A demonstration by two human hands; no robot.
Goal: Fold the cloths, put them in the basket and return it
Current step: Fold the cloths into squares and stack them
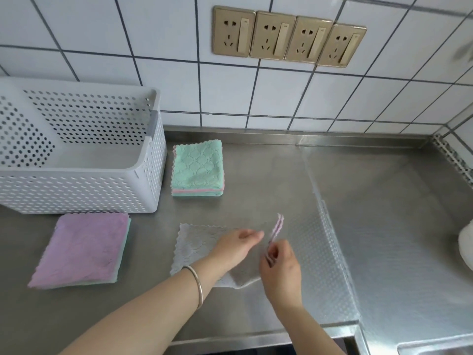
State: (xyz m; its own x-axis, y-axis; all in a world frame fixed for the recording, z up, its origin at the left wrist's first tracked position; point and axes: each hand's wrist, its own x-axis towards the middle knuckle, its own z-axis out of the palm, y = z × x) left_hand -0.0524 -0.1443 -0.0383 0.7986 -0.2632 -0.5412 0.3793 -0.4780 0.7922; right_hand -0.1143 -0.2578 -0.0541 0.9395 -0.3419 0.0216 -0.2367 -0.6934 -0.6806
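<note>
Steel counter [256,175] under me, tiled wall behind. Closest in, my left hand [235,245] lies flat, fingers straight, pressing the grey cloth [194,248]; my right hand [280,262] pinches its raised edge, lifted off the counter. Left of that, the unfolded stack [82,249], purple on top. Further back, the folded stack [197,169], mint on top, sits just beside the white perforated basket [76,185]. Four gold sockets [288,37] on the wall.

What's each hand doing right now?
Left hand: open, fingers flat on the grey cloth.
Right hand: pinching that cloth's lifted edge.
</note>
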